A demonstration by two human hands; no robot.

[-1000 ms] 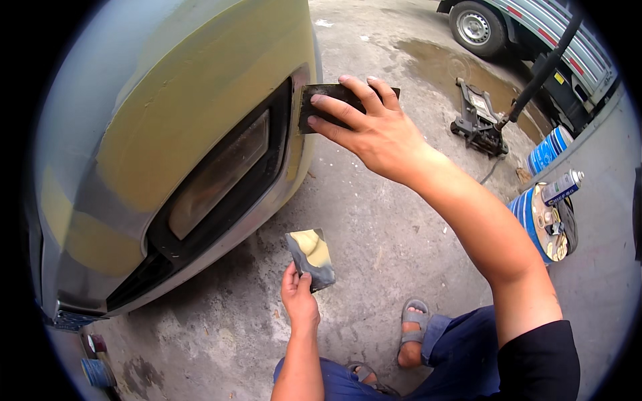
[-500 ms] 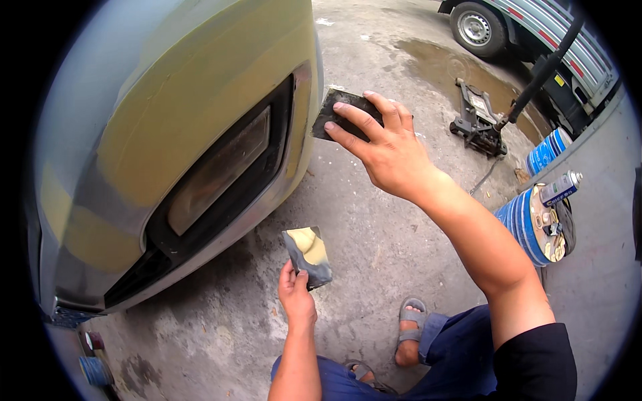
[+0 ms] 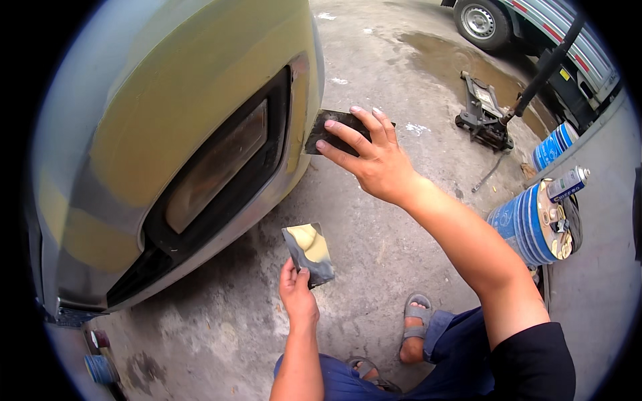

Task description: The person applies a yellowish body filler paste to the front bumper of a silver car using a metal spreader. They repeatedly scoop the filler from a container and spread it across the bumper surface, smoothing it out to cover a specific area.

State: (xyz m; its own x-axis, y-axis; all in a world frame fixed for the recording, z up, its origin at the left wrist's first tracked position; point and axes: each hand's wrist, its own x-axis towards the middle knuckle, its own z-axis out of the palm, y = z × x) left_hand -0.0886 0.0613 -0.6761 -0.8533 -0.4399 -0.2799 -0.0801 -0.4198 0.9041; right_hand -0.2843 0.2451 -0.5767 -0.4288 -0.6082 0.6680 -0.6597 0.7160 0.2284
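In my right hand (image 3: pixel 380 160) is a thin dark putty spreader (image 3: pixel 344 119), with several fingers laid over its face. Its left end meets, or nearly meets, the right edge of a vehicle bumper (image 3: pixel 150 113) coated in patches of yellowish filler. Below and apart from the bumper, my left hand (image 3: pixel 297 301) grips the lower end of a small grey plate (image 3: pixel 320 271). A mound of pale yellow putty (image 3: pixel 306 236) lies on that plate. Set into the bumper is a lamp (image 3: pixel 221 167) inside a black surround. My right thumb is hidden.
A floor jack (image 3: pixel 485 113) with a long handle stands beyond my right arm, near a puddle and a truck wheel (image 3: pixel 479 23). Blue buckets (image 3: pixel 525 224) line the grey panel at right, one bearing a spray can (image 3: pixel 568 184). Small tins (image 3: pixel 100 369) sit at lower left.
My right hand and the spreader have moved down and slightly left along the bumper's edge. The left hand with its putty plate has barely moved.
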